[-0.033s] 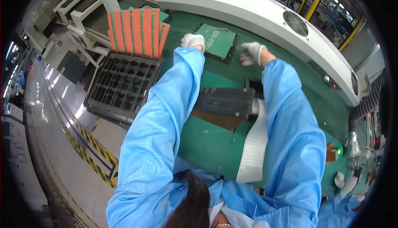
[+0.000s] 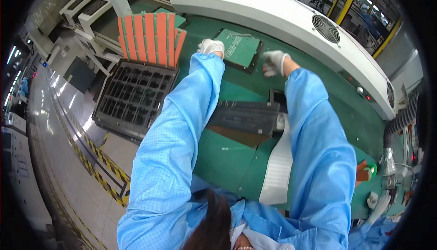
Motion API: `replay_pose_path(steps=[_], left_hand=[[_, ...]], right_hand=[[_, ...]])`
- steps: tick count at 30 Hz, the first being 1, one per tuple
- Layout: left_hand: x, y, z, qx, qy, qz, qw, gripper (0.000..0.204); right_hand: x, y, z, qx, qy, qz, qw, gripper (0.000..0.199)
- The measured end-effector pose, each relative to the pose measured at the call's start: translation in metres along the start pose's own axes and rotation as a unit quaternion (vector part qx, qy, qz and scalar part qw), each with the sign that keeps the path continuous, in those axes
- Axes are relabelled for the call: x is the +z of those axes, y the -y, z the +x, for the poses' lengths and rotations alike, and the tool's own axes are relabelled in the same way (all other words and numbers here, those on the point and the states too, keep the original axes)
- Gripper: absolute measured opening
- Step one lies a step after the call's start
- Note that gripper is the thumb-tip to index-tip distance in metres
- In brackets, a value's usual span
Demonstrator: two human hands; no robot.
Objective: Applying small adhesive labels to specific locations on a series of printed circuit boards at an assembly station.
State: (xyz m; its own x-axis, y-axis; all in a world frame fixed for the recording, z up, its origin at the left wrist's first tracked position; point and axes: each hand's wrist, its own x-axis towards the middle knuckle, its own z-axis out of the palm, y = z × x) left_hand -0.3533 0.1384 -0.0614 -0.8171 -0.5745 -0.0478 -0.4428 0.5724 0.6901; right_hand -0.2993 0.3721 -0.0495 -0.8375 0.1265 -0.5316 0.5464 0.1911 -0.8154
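Observation:
My left hand [image 2: 210,47], in a white glove, is beside the left edge of a flat green plate [image 2: 236,50] with white marks and a dark rim. Its fingers are curled in, and whatever they hold is hidden. My right hand [image 2: 276,63], also gloved, hovers over the green work surface to the right of that plate. Its fingers are bent but apart, and I see nothing in them. Between my forearms lies a dark block-shaped fixture [image 2: 248,115]. A pale ribbed strip [image 2: 276,172] runs from its right end toward me.
Left of my left arm sits a black tray with compartments [image 2: 134,93], with upright orange strips [image 2: 150,38] behind it. A long white housing with fans [image 2: 268,6] curves along the back. Another person's gloved hand [image 2: 381,204] is at the lower right.
My right hand has shifted slightly down and to the left, with its fingers bent more. My left hand has stayed almost in place.

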Motion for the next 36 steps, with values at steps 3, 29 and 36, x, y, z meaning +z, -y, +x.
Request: replay_pose_path(steps=[3, 29, 36], left_hand=[[-0.035, 0.003, 0.018, 0.065, 0.085, 0.200, 0.974, 0.029], [-0.136, 0.024, -0.120, -0.089, 0.402, -0.464, 0.784, 0.030], [-0.246, 0.094, -0.227, 0.075, 0.355, -0.515, 0.777, 0.036]], right_hand=[[0.042, 0.005, 0.009, 0.036, -0.011, -0.009, 0.999, 0.054], [-0.059, 0.022, -0.113, -0.058, -0.027, -0.038, 0.997, 0.045], [-0.033, 0.020, -0.276, -0.173, 0.023, -0.150, 0.973, 0.043]])
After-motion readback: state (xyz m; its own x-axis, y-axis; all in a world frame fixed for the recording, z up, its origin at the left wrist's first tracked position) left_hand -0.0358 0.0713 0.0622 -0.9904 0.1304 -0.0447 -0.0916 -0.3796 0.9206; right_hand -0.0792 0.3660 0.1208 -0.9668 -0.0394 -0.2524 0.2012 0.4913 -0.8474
